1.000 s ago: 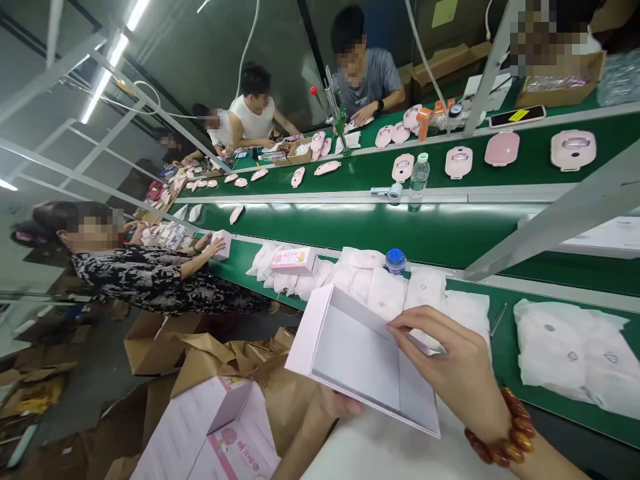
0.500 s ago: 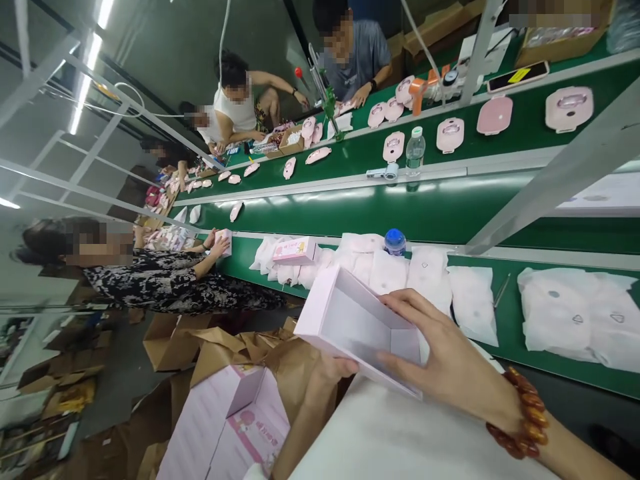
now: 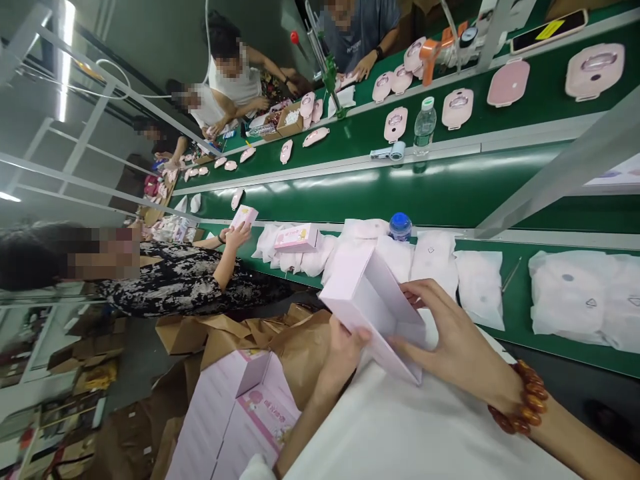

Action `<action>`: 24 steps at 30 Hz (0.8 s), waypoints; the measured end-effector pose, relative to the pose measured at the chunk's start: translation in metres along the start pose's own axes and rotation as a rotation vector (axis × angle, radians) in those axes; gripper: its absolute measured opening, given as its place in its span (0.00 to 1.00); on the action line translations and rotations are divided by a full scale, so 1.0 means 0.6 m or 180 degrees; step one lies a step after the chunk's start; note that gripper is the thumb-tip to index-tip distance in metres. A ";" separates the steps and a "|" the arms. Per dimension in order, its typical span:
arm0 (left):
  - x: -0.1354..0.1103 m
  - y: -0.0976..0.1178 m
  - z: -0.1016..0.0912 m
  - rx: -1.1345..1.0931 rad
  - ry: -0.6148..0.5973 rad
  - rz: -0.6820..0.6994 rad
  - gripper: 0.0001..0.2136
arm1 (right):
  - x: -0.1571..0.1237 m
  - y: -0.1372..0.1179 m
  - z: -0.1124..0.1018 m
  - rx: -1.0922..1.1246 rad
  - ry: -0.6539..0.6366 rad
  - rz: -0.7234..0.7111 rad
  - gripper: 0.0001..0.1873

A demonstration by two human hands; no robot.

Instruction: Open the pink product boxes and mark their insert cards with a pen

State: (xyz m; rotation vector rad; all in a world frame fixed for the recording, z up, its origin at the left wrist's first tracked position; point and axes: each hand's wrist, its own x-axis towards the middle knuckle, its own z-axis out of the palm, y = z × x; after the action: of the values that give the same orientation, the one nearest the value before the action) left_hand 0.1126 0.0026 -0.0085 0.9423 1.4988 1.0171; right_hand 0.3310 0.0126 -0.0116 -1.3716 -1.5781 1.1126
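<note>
I hold a pale pink open box tray (image 3: pixel 367 300), tilted on edge above a white surface (image 3: pixel 400 427). My left hand (image 3: pixel 343 353) grips its near lower corner from below. My right hand (image 3: pixel 450 343), with a brown bead bracelet on the wrist, clasps the right end, fingers reaching over the rim. Just beyond the box lie several white pouches (image 3: pixel 440 257) on the green bench (image 3: pixel 515 333).
A blue-capped bottle (image 3: pixel 400 225) and a pink printed box (image 3: pixel 296 237) sit among the pouches. Pink flat cartons (image 3: pixel 235 413) and brown paper (image 3: pixel 295 347) lie low on the left. A co-worker's hand (image 3: pixel 237 235) lifts a small pink box. Across the belt, other people handle pink devices (image 3: pixel 457 107).
I have turned the box from lying flat and open upward to standing on edge, and drawn it closer. The co-worker on the left has raised a small pink box.
</note>
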 end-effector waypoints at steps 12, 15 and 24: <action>-0.032 0.064 0.008 0.0135 -0.0215 0.0346 0.58 | -0.019 0.007 0.023 -0.0404 0.0258 0.0039 0.45; -0.030 0.063 0.011 0.0091 -0.0150 0.0364 0.59 | -0.020 0.008 0.025 -0.0410 0.0317 0.0046 0.43; -0.046 0.059 0.024 0.0276 -0.0077 0.0312 0.59 | -0.017 -0.001 0.040 -0.0766 0.0408 0.0123 0.45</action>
State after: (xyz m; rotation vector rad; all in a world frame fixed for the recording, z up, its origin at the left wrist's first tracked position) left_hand 0.1323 -0.0096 0.0324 1.0951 1.4984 1.0135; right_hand 0.3097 -0.0009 -0.0193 -1.6038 -1.6373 0.8586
